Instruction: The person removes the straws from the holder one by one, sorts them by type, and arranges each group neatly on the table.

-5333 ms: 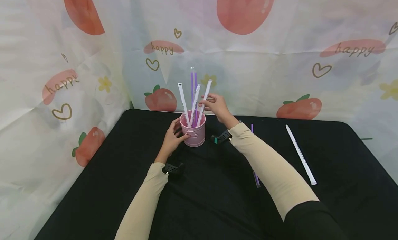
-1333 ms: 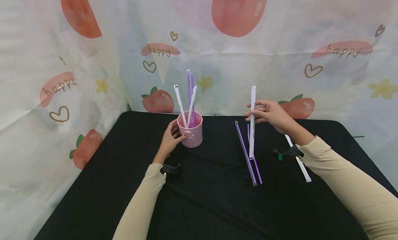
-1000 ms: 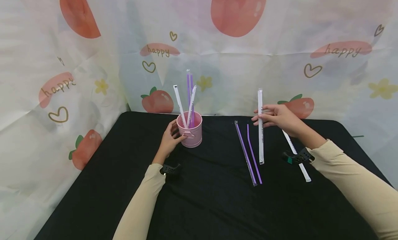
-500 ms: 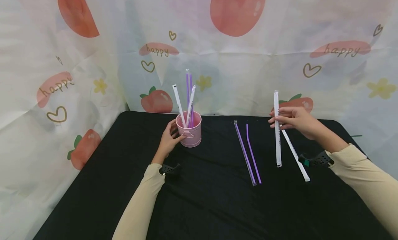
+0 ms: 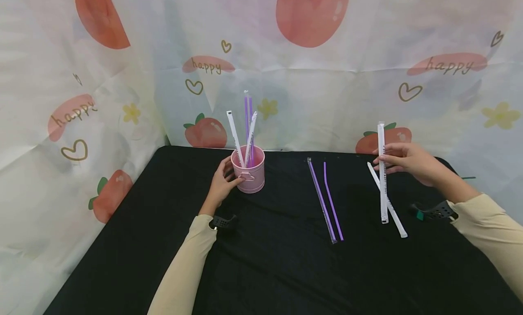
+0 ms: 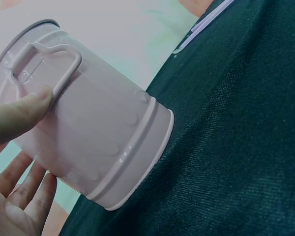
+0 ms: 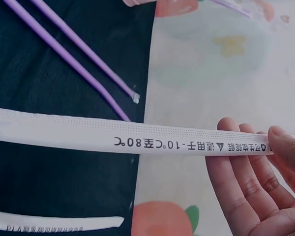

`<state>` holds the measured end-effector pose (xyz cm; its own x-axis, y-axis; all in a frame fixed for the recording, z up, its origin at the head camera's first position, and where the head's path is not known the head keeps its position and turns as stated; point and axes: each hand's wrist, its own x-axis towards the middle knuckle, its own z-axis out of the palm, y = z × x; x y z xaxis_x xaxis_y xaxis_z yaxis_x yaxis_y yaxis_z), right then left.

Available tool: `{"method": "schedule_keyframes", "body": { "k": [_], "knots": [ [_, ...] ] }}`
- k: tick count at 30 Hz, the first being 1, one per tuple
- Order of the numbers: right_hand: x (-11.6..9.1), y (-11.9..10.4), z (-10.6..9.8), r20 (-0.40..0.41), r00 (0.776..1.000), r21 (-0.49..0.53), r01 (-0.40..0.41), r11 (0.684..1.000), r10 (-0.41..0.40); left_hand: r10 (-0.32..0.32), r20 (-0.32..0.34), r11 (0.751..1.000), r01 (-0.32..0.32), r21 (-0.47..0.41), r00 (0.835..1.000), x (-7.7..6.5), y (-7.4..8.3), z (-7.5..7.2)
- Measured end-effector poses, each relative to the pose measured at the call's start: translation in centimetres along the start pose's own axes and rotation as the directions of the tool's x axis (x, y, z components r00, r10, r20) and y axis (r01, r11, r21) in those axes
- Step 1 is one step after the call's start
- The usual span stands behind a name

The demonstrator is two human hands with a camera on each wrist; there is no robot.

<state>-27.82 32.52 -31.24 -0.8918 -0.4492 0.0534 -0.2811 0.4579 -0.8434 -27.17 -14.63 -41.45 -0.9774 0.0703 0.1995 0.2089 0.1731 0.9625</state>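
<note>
My left hand [image 5: 220,188] grips the small pink bucket [image 5: 254,182] at its left side. In the left wrist view the thumb [image 6: 32,115] presses by the wire handle [image 6: 66,51], with the other fingers round the wall. Two white paper-wrapped straws [image 5: 234,133] and purple straws [image 5: 247,115] in clear film stand in the bucket. My right hand [image 5: 412,163] pinches another paper-wrapped straw [image 5: 383,192] near its upper end, thumb against fingers. This straw hangs nearly upright and overlaps a similar white straw [image 5: 397,220] lying on the table.
A film-wrapped purple straw [image 5: 321,199] and a bare purple straw [image 5: 333,206] with a bend lie side by side on the black tablecloth [image 5: 269,260], between bucket and right hand. A printed curtain [image 5: 318,101] hangs close behind the table's back edge.
My right hand has drawn the white straw from the bucket and carried it rightward, past the purple straws, to over the white straw on the table. My left hand keeps holding the bucket.
</note>
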Motion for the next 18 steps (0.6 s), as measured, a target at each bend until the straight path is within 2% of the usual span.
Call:
{"method": "schedule_keyframes", "body": {
  "k": [18],
  "knots": [
    [-1.2,2.4,-2.4,0.047,0.996,0.083,-0.082,0.993,0.078,0.000,-0.002,1.000,0.000,0.004,1.000,0.0,0.0,0.0]
  ]
}}
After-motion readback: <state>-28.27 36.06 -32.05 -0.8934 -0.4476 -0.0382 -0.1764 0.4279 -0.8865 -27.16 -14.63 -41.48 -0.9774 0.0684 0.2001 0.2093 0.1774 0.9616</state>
